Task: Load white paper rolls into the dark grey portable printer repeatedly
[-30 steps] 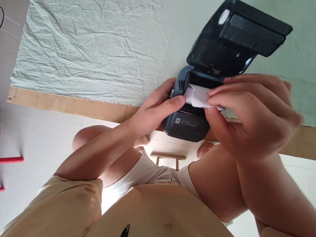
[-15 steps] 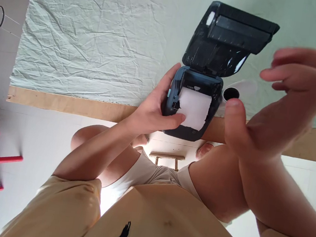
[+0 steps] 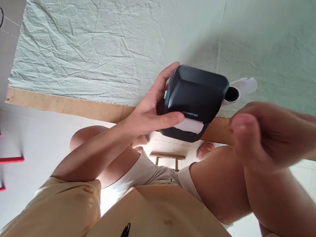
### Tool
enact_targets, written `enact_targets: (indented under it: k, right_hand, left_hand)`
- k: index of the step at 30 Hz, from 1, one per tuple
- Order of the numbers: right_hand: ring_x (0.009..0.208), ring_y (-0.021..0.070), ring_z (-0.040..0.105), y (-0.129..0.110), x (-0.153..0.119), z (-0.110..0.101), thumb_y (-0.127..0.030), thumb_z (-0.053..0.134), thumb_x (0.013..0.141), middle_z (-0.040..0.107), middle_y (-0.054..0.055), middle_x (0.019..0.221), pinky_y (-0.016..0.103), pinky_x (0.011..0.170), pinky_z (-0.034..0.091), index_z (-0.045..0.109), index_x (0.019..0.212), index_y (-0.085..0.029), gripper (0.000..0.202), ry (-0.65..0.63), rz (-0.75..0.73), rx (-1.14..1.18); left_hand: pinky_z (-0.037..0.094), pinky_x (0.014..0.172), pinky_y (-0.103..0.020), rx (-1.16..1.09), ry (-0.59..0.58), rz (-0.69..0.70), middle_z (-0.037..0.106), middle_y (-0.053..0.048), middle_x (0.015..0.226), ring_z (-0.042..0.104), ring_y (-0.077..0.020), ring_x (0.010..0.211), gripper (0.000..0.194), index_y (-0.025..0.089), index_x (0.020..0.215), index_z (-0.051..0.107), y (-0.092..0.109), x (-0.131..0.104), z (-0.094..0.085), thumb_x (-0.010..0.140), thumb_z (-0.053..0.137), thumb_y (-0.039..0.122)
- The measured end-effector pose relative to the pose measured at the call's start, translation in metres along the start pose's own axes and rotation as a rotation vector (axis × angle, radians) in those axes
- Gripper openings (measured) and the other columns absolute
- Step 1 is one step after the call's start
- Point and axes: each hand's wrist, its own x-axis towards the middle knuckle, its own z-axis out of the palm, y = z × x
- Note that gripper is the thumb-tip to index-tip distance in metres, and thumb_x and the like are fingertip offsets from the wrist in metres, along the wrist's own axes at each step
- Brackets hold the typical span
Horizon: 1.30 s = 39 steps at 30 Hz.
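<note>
The 2 hands are apart: the left hand (image 3: 150,111) clamps the closed black printer (image 3: 198,92), paper (image 3: 190,125) protruding; the right hand (image 3: 274,137) holds nothing visible.

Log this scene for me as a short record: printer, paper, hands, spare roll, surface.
label printer: lid down, latching unclear
paper strip: white, showing at the lid's front edge
left hand: gripping the printer's side, thumb at the strip
right hand: off the printer, blurred
white roll: beside the printer, dark core
surface: pale green cloth
</note>
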Motion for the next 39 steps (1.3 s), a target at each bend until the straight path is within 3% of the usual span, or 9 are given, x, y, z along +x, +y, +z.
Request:
enact_targets:
  k: [1,3,6,11,19,26,30,33,39]
  right_hand:
    - [0.049,0.0128,0.023,-0.003,-0.002,-0.002,-0.084,0.061,0.125,0.033,-0.003,0.049,0.038,0.05,0.024,0.049,0.061,-0.027,0.087,-0.073,0.0,0.01]
    - [0.05,0.011,0.022,-0.006,-0.003,-0.005,-0.061,0.078,0.124,0.029,-0.005,0.05,0.035,0.051,0.026,0.048,0.06,-0.025,0.079,-0.203,-0.025,0.062]
    - [0.051,0.0093,0.024,-0.004,0.001,-0.004,-0.054,0.085,0.118,0.026,-0.006,0.051,0.032,0.05,0.025,0.043,0.058,-0.024,0.08,-0.387,0.069,0.125]
    - [0.05,0.0083,0.027,-0.001,0.004,0.001,-0.059,0.084,0.116,0.028,-0.005,0.052,0.03,0.048,0.022,0.04,0.059,-0.024,0.08,-0.368,0.148,0.128]
    - [0.05,0.009,0.028,0.003,0.002,0.0,-0.072,0.076,0.117,0.028,-0.005,0.054,0.031,0.047,0.024,0.036,0.062,-0.026,0.083,-0.433,0.201,0.134]
    - [0.05,0.0093,0.033,0.009,0.004,0.004,-0.071,0.083,0.115,0.034,-0.004,0.052,0.034,0.049,0.018,0.042,0.06,-0.025,0.083,-0.448,0.214,0.064]
    - [0.049,0.0088,0.036,0.009,0.005,0.005,-0.072,0.082,0.116,0.041,-0.004,0.054,0.031,0.047,0.02,0.049,0.062,-0.025,0.079,-0.436,0.233,0.072]
    - [0.049,0.0086,0.037,0.012,-0.001,0.006,-0.08,0.076,0.116,0.04,-0.003,0.054,0.03,0.046,0.02,0.049,0.063,-0.025,0.082,-0.417,0.205,0.065]
    - [0.053,0.0117,0.045,0.024,-0.015,0.006,-0.097,0.052,0.122,0.052,-0.001,0.057,0.032,0.053,0.031,0.053,0.071,-0.025,0.088,-0.408,0.175,-0.014]
  left_hand:
    - [0.079,0.122,-0.057,0.017,0.041,-0.047,0.082,-0.012,0.17,0.086,-0.0435,0.151,0.109,0.039,0.176,0.069,0.008,-0.003,0.005,0.088,0.108,0.09]
    - [0.081,0.103,-0.051,0.048,0.09,-0.116,0.088,-0.01,0.14,0.09,-0.0407,0.132,0.096,0.035,0.157,0.082,0.022,-0.009,0.013,0.09,0.101,0.099]
    - [0.079,0.088,-0.045,0.037,0.064,-0.107,0.086,-0.006,0.12,0.089,-0.0328,0.108,0.086,0.035,0.145,0.086,0.029,-0.013,0.017,0.089,0.104,0.097]
    - [0.075,0.085,-0.043,0.032,0.056,-0.003,0.085,-0.004,0.121,0.086,-0.0285,0.102,0.068,0.04,0.148,0.087,0.019,-0.011,0.011,0.099,0.103,0.084]
    - [0.082,0.112,-0.059,0.021,0.012,-0.001,0.086,-0.007,0.142,0.089,-0.0395,0.133,0.093,0.044,0.174,0.072,0.01,-0.008,0.009,0.098,0.098,0.09]
    - [0.081,0.104,-0.054,-0.012,0.036,-0.04,0.085,-0.007,0.137,0.09,-0.0408,0.131,0.09,0.044,0.169,0.073,0.01,-0.004,0.01,0.097,0.097,0.092]
    - [0.079,0.094,-0.047,-0.035,0.03,0.009,0.084,-0.005,0.13,0.091,-0.0335,0.117,0.075,0.042,0.16,0.078,0.009,-0.002,0.011,0.102,0.095,0.087]
    - [0.079,0.096,-0.045,-0.04,0.02,0.063,0.084,-0.002,0.129,0.09,-0.0296,0.115,0.067,0.045,0.157,0.08,0.007,-0.001,0.013,0.104,0.094,0.083]
    - [0.076,0.107,-0.049,-0.006,0.056,0.056,0.082,-0.003,0.136,0.086,-0.0315,0.122,0.076,0.042,0.154,0.08,0.002,0.006,0.019,0.098,0.094,0.092]
